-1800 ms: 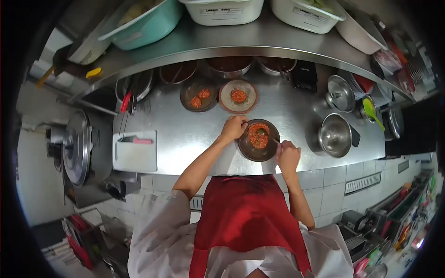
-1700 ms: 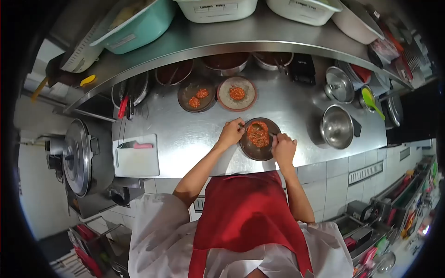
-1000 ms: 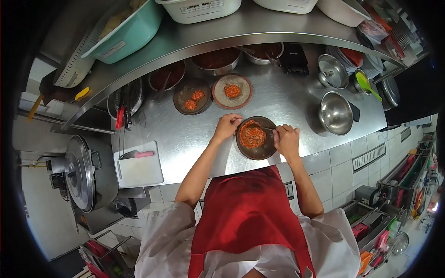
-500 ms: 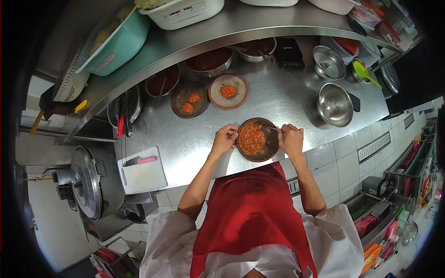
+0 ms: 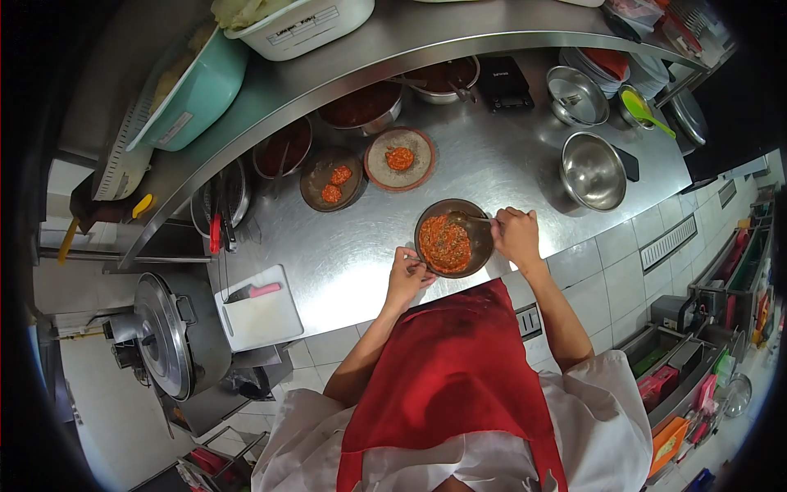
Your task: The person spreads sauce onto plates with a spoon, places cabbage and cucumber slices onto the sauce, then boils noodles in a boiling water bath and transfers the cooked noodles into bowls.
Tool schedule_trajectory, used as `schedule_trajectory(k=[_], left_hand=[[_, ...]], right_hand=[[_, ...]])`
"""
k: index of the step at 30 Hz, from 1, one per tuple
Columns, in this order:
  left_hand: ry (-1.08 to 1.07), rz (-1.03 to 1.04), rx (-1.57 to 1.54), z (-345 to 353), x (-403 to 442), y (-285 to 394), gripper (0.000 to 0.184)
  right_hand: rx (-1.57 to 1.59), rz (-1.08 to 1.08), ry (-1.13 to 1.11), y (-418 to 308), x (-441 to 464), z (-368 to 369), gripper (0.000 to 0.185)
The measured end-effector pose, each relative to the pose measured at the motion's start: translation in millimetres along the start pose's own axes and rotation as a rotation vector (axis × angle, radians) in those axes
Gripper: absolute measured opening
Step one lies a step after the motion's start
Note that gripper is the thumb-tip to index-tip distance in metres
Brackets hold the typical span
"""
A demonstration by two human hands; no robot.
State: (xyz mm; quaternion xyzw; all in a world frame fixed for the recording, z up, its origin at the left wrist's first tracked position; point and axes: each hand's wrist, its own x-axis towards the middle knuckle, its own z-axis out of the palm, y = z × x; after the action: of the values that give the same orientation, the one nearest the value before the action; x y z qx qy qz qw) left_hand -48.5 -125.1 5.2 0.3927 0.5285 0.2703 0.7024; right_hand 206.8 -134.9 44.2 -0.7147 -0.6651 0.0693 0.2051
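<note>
A dark round dish point(image 5: 475, 266) lies near the counter's front edge, with red chunky paste point(image 5: 443, 244) spread over its left and middle part. My right hand point(image 5: 516, 235) is closed round the handle of a spoon point(image 5: 471, 217), whose bowl end is at the paste's upper edge. At the dish's lower left rim is my left hand point(image 5: 407, 279), its fingers bent against the rim. Behind stand a second dark dish point(image 5: 314, 182) with two small paste portions and a grey, brown-rimmed plate point(image 5: 399, 178) with one portion.
Pots of red sauce point(image 5: 361, 111) line the back beneath a steel shelf point(image 5: 328, 70). A black scale point(image 5: 504, 82) and steel bowls point(image 5: 593, 172) are at the right. At the left lies a white cutting board point(image 5: 264, 316) with a pink-handled knife point(image 5: 264, 289).
My left hand has slid down the dish's left rim. The spoon has moved to the upper part of the dish, and the paste is spread wider. The whole view has rotated.
</note>
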Motion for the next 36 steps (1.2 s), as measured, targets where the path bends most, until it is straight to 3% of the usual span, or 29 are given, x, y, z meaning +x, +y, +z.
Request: schedule_trajectory(k=[3,4,7,9,11,13,15,19,23,27,30,33,34,36], left_hand=[[-0.023,-0.028,0.063,-9.4,7.7,2.2,0.017],[-0.001,-0.004,0.086,-13.4,14.5,5.1,0.017],[0.041,0.025,0.143,-19.3,33.0,24.3,0.022],[0.045,0.078,0.219,-20.2,47.3,37.4,0.025],[0.049,0.073,0.253,-17.6,59.0,50.2,0.026],[-0.032,0.111,0.398,-14.8,68.3,60.5,0.026],[-0.08,0.11,0.413,-14.8,79.8,61.5,0.026],[-0.142,0.12,0.451,-17.9,87.7,58.2,0.026],[-0.106,0.105,0.385,-17.6,73.5,47.8,0.025],[-0.059,0.093,0.353,-12.9,46.1,37.4,0.029],[-0.009,0.034,0.188,-12.0,32.9,30.3,0.027],[-0.039,-0.028,0.092,-14.0,27.1,27.4,0.023],[-0.039,-0.029,0.091,-16.4,29.8,26.4,0.023],[-0.041,-0.051,0.177,-23.8,38.9,28.2,0.022]], right_hand=[[0.057,-0.102,-0.034,-19.1,-4.7,0.8,0.009],[0.063,-0.157,0.049,-20.4,-4.3,16.1,0.01],[-0.013,0.012,0.057,-7.7,8.5,13.2,0.011],[-0.001,-0.012,0.042,-8.5,9.2,9.8,0.011],[0.083,-0.166,0.057,-21.0,8.5,16.6,0.009],[0.038,-0.147,0.057,-19.3,10.0,17.4,0.008],[-0.012,0.015,0.025,-9.0,11.0,9.5,0.009],[0.063,-0.115,0.075,-21.8,6.7,20.1,0.011],[-0.015,0.081,0.036,-5.2,5.3,6.6,0.01],[0.034,-0.087,0.065,-22.1,4.2,22.3,0.01],[-0.01,0.005,0.045,-8.5,12.1,13.7,0.009],[0.021,-0.063,0.028,-18.0,14.7,15.9,0.009],[0.048,-0.131,0.053,-21.2,14.1,19.3,0.009],[0.011,-0.061,0.044,-10.8,17.4,11.5,0.009]])
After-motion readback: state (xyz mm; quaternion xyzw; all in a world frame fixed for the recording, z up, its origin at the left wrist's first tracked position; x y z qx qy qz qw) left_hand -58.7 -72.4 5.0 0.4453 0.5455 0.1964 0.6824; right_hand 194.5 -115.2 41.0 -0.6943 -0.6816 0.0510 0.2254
